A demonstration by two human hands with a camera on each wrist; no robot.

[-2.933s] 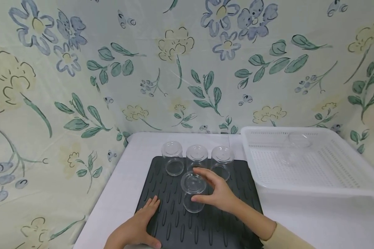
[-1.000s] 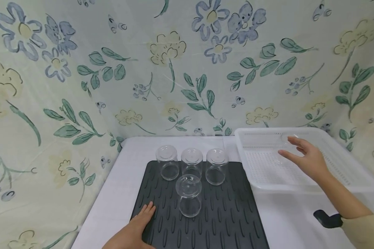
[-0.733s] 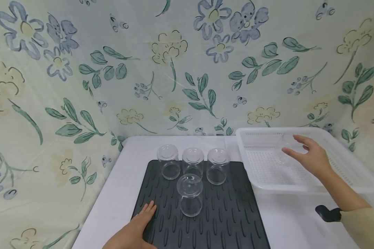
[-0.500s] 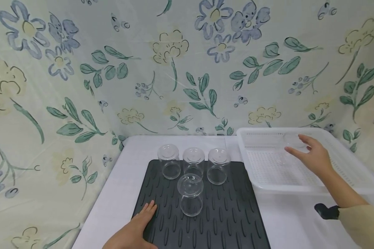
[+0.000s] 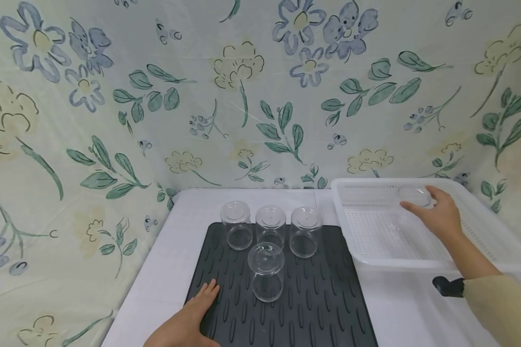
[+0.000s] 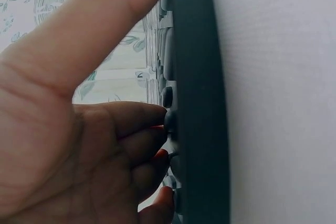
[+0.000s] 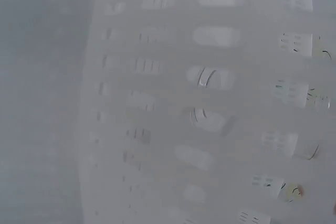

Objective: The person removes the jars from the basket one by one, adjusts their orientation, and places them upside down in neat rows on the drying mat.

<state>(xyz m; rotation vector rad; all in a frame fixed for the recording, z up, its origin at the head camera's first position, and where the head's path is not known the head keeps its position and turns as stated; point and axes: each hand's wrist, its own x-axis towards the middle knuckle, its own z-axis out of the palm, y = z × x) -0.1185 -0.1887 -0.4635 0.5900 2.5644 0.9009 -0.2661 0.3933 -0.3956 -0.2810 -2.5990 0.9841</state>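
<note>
My right hand (image 5: 440, 212) is in the white basket at the right, thumb and fingers around the side of a clear drinking glass (image 5: 414, 196). In the right wrist view only the basket's slotted wall (image 7: 173, 87) shows; hand and glass are out of sight. With fingers extended, my left hand (image 5: 188, 313) rests on the left front of a black ribbed drying mat (image 5: 321, 308). The left wrist view has the left fingertips (image 6: 155, 113) against the mat's ribs. Upside down on the mat stand three glasses in a back row and one glass (image 5: 267, 274) in front.
The white perforated basket (image 5: 399, 264) stands right beside the mat on a white-covered table (image 5: 169, 241). Behind, a flowered cloth (image 5: 243, 120) hangs. A black strap piece (image 5: 448, 286) sticks out at the right sleeve.
My right hand has left the front glass on the mat and reached into the basket, where it has drifted slightly right with the glass there. The left hand stays on the mat.
</note>
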